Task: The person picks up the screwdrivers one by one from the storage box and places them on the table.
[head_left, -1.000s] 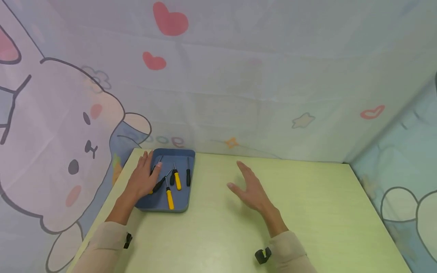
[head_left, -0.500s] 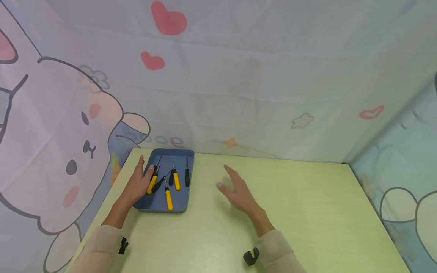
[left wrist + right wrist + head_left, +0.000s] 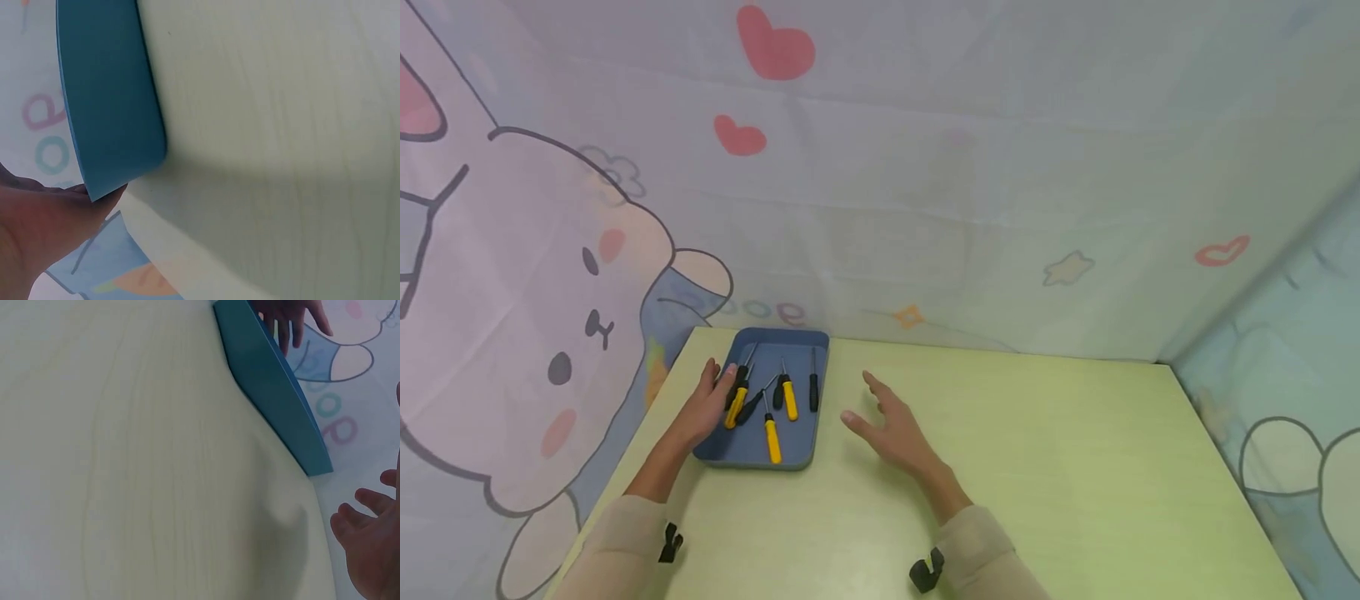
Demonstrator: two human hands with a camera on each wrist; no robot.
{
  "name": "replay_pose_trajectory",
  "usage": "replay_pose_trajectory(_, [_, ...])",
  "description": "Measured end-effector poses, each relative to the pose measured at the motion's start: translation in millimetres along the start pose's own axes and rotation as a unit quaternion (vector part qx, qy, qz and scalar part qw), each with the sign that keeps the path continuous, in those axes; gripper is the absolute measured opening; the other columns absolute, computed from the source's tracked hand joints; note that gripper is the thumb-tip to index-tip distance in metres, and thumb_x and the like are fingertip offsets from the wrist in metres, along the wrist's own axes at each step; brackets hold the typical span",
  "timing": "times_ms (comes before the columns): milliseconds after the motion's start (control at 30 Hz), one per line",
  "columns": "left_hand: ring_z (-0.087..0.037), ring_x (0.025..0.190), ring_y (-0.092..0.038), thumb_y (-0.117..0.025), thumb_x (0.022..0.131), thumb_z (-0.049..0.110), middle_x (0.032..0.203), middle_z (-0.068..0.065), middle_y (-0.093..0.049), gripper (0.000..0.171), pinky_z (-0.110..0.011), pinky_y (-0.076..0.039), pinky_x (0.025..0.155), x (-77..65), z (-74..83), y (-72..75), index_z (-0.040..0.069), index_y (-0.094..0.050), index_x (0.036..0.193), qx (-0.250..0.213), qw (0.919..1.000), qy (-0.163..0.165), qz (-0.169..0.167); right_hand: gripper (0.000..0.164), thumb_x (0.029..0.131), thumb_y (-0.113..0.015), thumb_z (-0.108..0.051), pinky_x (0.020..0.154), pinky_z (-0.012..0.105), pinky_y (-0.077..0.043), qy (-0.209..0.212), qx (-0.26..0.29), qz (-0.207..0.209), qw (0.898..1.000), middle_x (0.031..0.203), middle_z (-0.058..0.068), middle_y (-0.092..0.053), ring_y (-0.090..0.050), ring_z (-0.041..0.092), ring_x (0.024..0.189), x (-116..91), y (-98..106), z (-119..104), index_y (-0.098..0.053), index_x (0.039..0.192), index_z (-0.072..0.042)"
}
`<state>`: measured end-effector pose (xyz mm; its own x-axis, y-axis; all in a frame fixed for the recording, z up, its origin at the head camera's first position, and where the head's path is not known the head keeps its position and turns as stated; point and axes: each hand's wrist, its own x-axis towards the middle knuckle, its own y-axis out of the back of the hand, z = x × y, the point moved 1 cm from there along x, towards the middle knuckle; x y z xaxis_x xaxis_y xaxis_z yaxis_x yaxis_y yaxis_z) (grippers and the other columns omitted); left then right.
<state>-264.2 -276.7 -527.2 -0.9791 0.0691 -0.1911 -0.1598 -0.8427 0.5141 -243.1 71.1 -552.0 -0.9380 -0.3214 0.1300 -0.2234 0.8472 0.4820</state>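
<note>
A blue-grey tray stands at the table's far left with several screwdrivers lying in it. Some have yellow-and-black handles, like the front screwdriver; others, such as the one by the right wall, have black handles. My left hand is at the tray's left side, thumb over the rim and fingers extended along the outside. In the left wrist view this hand overlaps a corner of the tray. To the right of the tray, my right hand hovers over the table, thumb and fingers spread, holding nothing.
The pale yellow-green table ends at the back against a printed fabric wall with a cartoon rabbit and hearts. More printed fabric hangs along the right side. Dark clips sit at both sleeve cuffs.
My right hand has moved left across the table toward the tray. My left hand has drawn back from over the screwdrivers to the tray's left rim, uncovering a yellow handle.
</note>
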Motion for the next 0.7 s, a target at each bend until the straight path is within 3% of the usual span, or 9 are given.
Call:
replay_pose_trajectory(233, [-0.046, 0.160, 0.010, -0.018, 0.107, 0.072, 0.173, -0.024, 0.018, 0.098, -0.067, 0.002, 0.127, -1.1, -5.4, 6.3, 0.002, 0.020, 0.164, -0.032, 0.9990, 0.024, -0.016, 0.088, 0.099, -0.068, -0.059, 0.122, 0.044, -0.040, 0.005, 0.029, -0.013, 0.999, 0.170, 0.004, -0.036, -0.038, 0.025, 0.154, 4.1, -21.6, -2.8, -0.030, 0.169, -0.021])
replay_pose_trajectory(433, [-0.044, 0.160, 0.011, -0.017, 0.104, 0.077, 0.175, -0.021, 0.014, 0.101, -0.066, 0.002, 0.127, -0.2, -4.2, 7.1, 0.002, 0.007, 0.168, -0.023, 0.9988, 0.035, -0.025, 0.084, 0.104, -0.067, -0.043, 0.121, 0.045, -0.042, 0.022, 0.052, -0.033, 0.998, 0.171, 0.014, -0.033, -0.038, 0.031, 0.154, 9.0, -34.8, -1.8, -0.026, 0.168, -0.006])
replay_pose_trajectory(700, [-0.046, 0.160, 0.006, -0.017, 0.105, 0.076, 0.175, -0.024, 0.007, 0.101, -0.067, -0.001, 0.127, -2.4, -5.4, 2.1, 0.000, 0.005, 0.168, -0.021, 0.9986, 0.042, -0.022, 0.078, 0.108, -0.063, -0.021, 0.118, 0.045, -0.044, 0.033, 0.068, -0.089, 0.993, 0.173, 0.020, -0.024, -0.035, 0.036, 0.155, 7.4, -55.2, 0.7, -0.019, 0.167, 0.004])
